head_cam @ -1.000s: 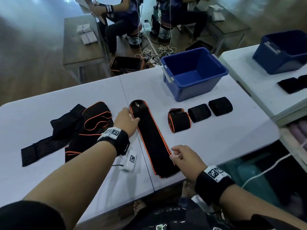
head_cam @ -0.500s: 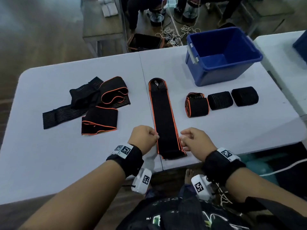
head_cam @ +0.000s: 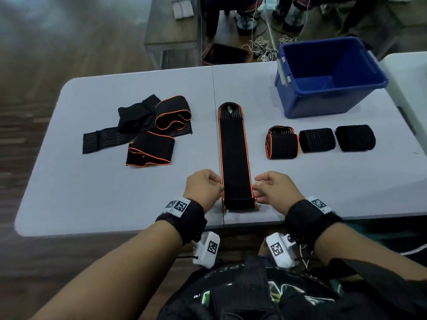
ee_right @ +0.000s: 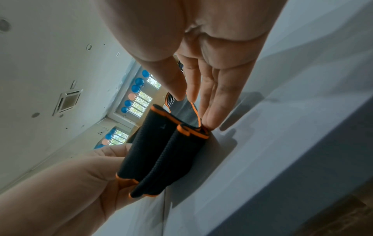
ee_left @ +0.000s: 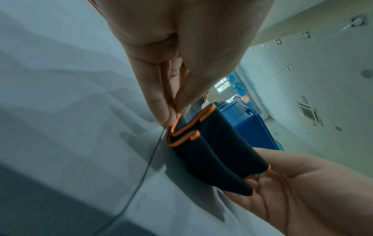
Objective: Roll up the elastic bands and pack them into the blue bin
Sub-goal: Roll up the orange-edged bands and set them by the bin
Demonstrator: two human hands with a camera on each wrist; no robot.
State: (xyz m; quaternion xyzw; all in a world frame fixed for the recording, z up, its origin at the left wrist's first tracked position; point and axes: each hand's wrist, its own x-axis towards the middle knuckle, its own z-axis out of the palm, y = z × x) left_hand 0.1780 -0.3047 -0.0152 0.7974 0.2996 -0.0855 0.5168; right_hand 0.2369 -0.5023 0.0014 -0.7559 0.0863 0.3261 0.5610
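White folding table (head_cam: 120,197) fills the head view, and on its middle lies a long black elastic band with orange edges (head_cam: 233,155), stretched flat away from the person. At the near end of this band, close to the table edge, the layers are folded over into a small beginning of a roll. The left hand (head_cam: 203,189) pinches the left side of this near end, thumb against fingers (ee_left: 161,102) on the orange edge. The right hand (head_cam: 276,190) holds the right side, its fingers (ee_right: 214,102) quite straight and touching the edge, the thumb near them. To the right of the long band, three rolled bands (head_cam: 320,140) stand in a row, and beyond them is the blue bin (head_cam: 332,100), with nothing visible inside. To the left of the long band, a loose pile of unrolled bands (head_cam: 147,130) lies on the table.
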